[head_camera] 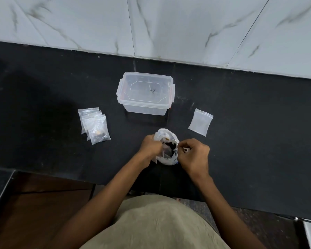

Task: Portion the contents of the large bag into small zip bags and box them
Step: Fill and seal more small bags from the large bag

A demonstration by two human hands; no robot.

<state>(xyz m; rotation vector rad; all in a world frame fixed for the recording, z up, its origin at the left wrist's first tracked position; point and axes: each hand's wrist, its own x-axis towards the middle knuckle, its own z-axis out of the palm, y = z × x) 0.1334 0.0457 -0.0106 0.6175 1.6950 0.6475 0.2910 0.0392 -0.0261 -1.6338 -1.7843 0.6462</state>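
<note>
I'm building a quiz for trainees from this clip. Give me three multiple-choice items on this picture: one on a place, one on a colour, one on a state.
1. Where does the empty zip bag lie?
A. Right of the box
B. Inside the box
C. On the filled bags

2. What colour is the counter?
A. White
B. Black
C. Green

3. How is the box?
A. Lid on
B. Lid off and lying beside it
C. Tipped on its side

Answers:
1. A: it lies flat on the counter, apart from the box, on its right.
2. B: the top is black; only the wall behind is pale marble.
3. A: the clear lid sits on the upright box, while both hands, left hand and right hand, hold the large bag open; the filled bags lie left of the box.
</note>
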